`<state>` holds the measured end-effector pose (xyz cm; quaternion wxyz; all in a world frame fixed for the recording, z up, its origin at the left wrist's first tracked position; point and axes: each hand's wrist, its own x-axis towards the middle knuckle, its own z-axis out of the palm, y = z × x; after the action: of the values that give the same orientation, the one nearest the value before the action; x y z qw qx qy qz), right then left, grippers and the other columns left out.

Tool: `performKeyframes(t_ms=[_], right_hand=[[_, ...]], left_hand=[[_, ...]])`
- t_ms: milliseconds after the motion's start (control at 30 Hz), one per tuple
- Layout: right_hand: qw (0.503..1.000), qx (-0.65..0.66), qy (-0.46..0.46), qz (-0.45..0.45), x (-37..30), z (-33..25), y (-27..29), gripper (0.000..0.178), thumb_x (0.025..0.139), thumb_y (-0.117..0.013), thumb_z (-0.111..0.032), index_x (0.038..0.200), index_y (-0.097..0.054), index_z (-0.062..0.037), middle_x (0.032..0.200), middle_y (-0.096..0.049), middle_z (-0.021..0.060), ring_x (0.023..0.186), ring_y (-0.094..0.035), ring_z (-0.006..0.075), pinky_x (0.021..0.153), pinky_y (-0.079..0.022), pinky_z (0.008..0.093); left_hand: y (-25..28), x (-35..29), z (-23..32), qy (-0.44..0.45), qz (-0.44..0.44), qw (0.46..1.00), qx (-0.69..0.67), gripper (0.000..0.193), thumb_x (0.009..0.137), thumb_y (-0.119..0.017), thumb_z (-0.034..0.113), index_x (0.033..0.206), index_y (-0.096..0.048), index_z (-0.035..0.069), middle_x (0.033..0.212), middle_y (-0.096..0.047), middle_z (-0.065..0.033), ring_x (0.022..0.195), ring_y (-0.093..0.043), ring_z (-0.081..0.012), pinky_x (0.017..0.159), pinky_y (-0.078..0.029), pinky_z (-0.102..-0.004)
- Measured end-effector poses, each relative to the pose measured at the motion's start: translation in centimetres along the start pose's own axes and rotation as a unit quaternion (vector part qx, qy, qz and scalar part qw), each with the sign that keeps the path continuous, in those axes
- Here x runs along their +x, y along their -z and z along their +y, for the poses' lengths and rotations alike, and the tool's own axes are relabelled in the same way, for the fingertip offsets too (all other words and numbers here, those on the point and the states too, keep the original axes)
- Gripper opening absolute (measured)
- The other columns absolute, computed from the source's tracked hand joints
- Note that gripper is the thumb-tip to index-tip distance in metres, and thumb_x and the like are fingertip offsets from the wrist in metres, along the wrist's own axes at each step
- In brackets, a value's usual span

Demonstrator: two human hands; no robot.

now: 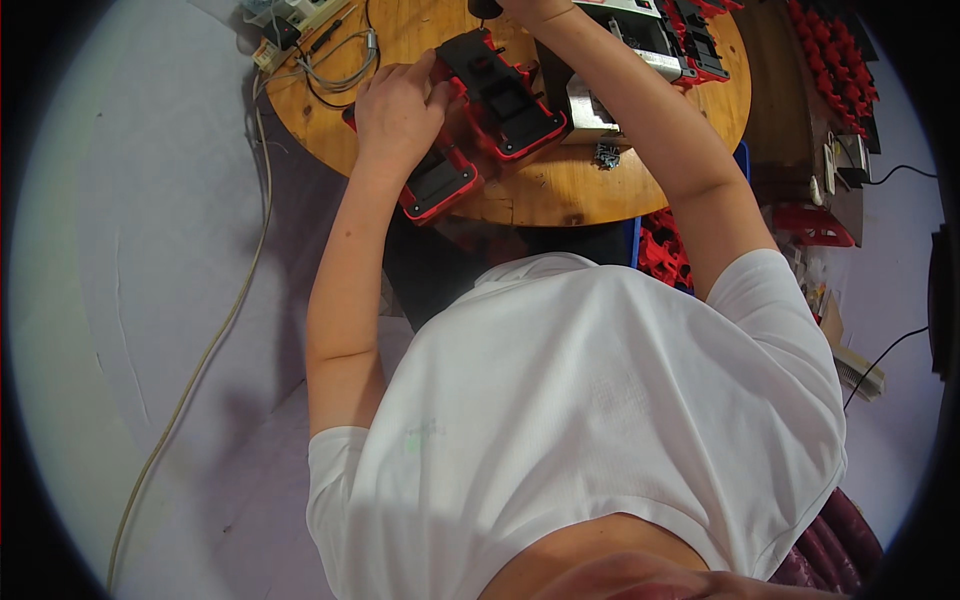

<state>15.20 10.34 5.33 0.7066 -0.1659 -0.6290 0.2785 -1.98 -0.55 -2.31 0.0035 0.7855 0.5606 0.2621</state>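
Note:
Two red-and-black plastic housings lie side by side on the round wooden table. My left hand (398, 115) is closed over the left housing (440, 185), its thumb near the edge of the other one. The right-hand housing (500, 95) is tilted away from me, with a black block and a dark square recess on its upper face. At the top edge of the picture, my right hand (535, 10) is partly cut off. A dark rounded object (485, 8) sits at its fingers, too cropped to name, and the fingers look closed around it.
A silver metal box (592, 108) stands right of the housings, with a small pile of screws (607, 155) before it. Grey cable (340, 75) coils at the table's left. More red-and-black parts (700, 45) lie at the right; red pieces (663, 248) fill a blue crate below the table.

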Motion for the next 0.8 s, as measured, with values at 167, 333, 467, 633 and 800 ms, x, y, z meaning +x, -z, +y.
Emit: performKeyframes(t_ms=[167, 333, 467, 633, 800], right_hand=[[0.996, -0.044, 0.074, -0.026, 0.3, 0.8, 0.1, 0.023, 0.100, -0.068, -0.019, 0.108, -0.050, -0.0060, 0.081, -0.057, 0.0001, 0.066, -0.050, 0.0069, 0.057, -0.043, 0.0254], [0.997, 0.078, 0.026, 0.004, -0.2, -0.8, 2.1, 0.028, 0.102, -0.068, -0.026, 0.109, -0.051, -0.0060, 0.079, -0.060, 0.0028, 0.064, -0.057, 0.0096, 0.056, -0.047, 0.0263], [0.996, 0.003, -0.082, -0.033, -1.4, -8.3, 7.9, 0.039, 0.102, -0.067, -0.039, 0.111, -0.051, -0.0042, 0.079, -0.062, 0.0048, 0.058, -0.059, 0.0116, 0.054, -0.050, 0.0280], [0.994, -0.110, -0.017, -0.024, -7.1, -9.8, 12.2, 0.047, 0.100, -0.070, -0.032, 0.130, -0.049, -0.0017, 0.082, -0.061, 0.0051, 0.064, -0.059, 0.0114, 0.057, -0.049, 0.0292], [0.994, -0.101, 0.028, 0.019, -10.1, -8.9, 13.4, 0.044, 0.099, -0.071, -0.032, 0.125, -0.049, -0.0035, 0.083, -0.060, 0.0069, 0.064, -0.060, 0.0137, 0.058, -0.050, 0.0309]], left_hand=[[0.1, 0.3, 0.4, -0.009, -0.001, 1.000, -0.001, 0.045, 0.090, -0.068, 0.030, 0.129, -0.071, 0.008, 0.089, -0.070, -0.0109, 0.094, -0.067, -0.0302, 0.087, -0.051, -0.0427], [-0.3, 0.2, -0.2, -0.033, 0.014, 0.999, 0.003, 0.045, 0.091, -0.070, 0.030, 0.129, -0.071, 0.008, 0.088, -0.069, -0.0123, 0.092, -0.067, -0.0313, 0.084, -0.052, -0.0439], [-0.6, -0.1, -0.9, -0.072, 0.032, 0.997, -0.020, 0.043, 0.091, -0.072, 0.028, 0.128, -0.070, 0.007, 0.087, -0.068, -0.0139, 0.086, -0.067, -0.0324, 0.079, -0.052, -0.0442], [-0.4, -0.1, -0.3, -0.011, -0.005, 1.000, 0.029, 0.041, 0.093, -0.069, 0.031, 0.129, -0.068, 0.011, 0.105, -0.074, -0.0101, 0.105, -0.067, -0.0304, 0.094, -0.049, -0.0458], [-0.3, 0.0, -0.3, -0.003, -0.014, 1.000, 0.005, 0.042, 0.094, -0.068, 0.032, 0.130, -0.066, 0.012, 0.108, -0.073, -0.0104, 0.111, -0.066, -0.0307, 0.097, -0.048, -0.0465]])
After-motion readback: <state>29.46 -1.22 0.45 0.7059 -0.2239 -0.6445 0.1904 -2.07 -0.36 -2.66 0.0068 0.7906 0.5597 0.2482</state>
